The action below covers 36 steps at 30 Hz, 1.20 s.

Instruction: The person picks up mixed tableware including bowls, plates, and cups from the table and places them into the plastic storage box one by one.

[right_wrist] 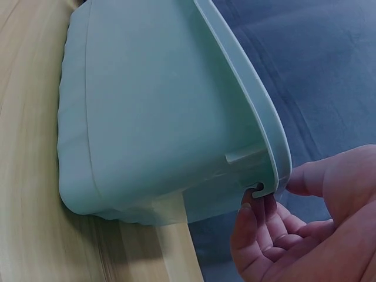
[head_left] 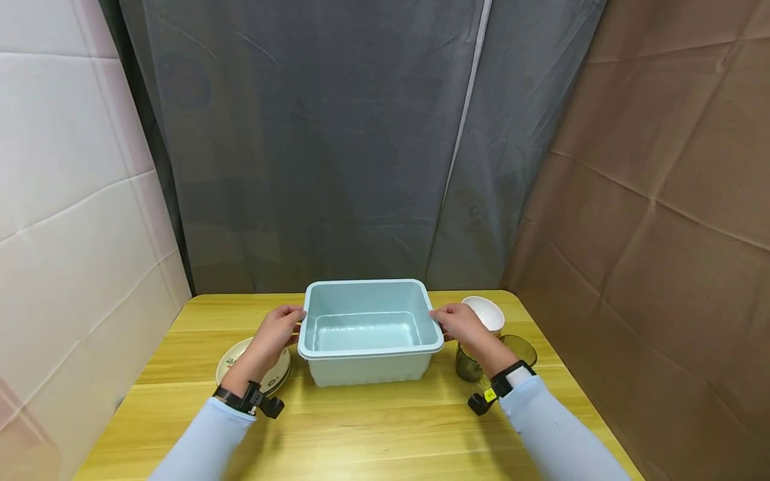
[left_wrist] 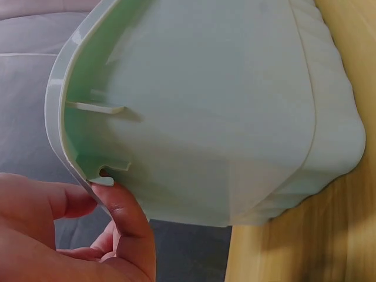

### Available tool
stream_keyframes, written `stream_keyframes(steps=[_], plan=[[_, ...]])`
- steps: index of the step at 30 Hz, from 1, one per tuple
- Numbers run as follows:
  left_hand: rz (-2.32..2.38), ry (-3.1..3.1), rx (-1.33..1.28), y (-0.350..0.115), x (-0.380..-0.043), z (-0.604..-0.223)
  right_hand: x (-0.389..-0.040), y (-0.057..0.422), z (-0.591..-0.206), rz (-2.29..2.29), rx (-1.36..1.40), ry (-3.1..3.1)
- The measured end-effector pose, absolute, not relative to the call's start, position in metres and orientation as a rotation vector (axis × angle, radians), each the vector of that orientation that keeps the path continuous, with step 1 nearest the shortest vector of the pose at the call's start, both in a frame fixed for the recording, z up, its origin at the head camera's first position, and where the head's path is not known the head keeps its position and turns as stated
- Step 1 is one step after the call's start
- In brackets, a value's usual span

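Note:
A pale blue-green plastic basin [head_left: 367,369], rectangular with a rolled rim, sits at the middle of the wooden table, and nothing shows inside it. My left hand [head_left: 273,337] pinches its left rim between thumb and fingers. On the opposite side my right hand [head_left: 460,324] grips the right rim the same way. In the left wrist view, the left fingertips [left_wrist: 126,205] hook under the lip beside small ribs. The right wrist view shows the right fingers [right_wrist: 249,229] curled beneath the rim at a small notch.
Patterned plates [head_left: 278,374] lie stacked beneath my left forearm. Near my right wrist stand a white bowl [head_left: 484,312] and dark greenish glassware [head_left: 466,366], partly hidden by the arm. The wooden table [head_left: 361,427] ends at a grey curtain [head_left: 325,147]; cloth hangs on both sides.

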<state>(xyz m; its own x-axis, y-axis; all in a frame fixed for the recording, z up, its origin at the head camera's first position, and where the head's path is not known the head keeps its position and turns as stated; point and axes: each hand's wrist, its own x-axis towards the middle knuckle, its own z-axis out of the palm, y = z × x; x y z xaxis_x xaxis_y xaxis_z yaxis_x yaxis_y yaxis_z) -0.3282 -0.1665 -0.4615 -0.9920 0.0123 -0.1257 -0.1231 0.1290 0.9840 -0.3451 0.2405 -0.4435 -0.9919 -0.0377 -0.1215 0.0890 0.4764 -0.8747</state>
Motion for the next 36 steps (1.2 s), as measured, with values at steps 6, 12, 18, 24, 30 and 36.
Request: stream_keyframes(steps=[6,12,18,24,30,36], plan=[[1.991,2.283,-0.117,-0.165,-0.333,-0.462,-0.343,0.241,-0.443,-1.537,0.070,2.594],[1.990,2.290,-0.105,-0.164,-0.338,-0.463,-0.342,0.242,-0.445,-1.535,0.080,2.615],[1.985,2.305,-0.117,-0.161,-0.339,-0.466,-0.340,0.243,-0.444,-1.520,0.081,2.623],[2.003,2.287,-0.112,-0.161,-0.340,-0.468,-0.342,0.244,-0.445,-1.525,0.085,2.627],[2.004,2.273,-0.124,-0.159,-0.340,-0.469,-0.341,0.244,-0.447,-1.523,0.099,2.618],[2.010,2.272,-0.127,-0.159,-0.341,-0.470,-0.342,0.244,-0.447,-1.523,0.099,2.628]])
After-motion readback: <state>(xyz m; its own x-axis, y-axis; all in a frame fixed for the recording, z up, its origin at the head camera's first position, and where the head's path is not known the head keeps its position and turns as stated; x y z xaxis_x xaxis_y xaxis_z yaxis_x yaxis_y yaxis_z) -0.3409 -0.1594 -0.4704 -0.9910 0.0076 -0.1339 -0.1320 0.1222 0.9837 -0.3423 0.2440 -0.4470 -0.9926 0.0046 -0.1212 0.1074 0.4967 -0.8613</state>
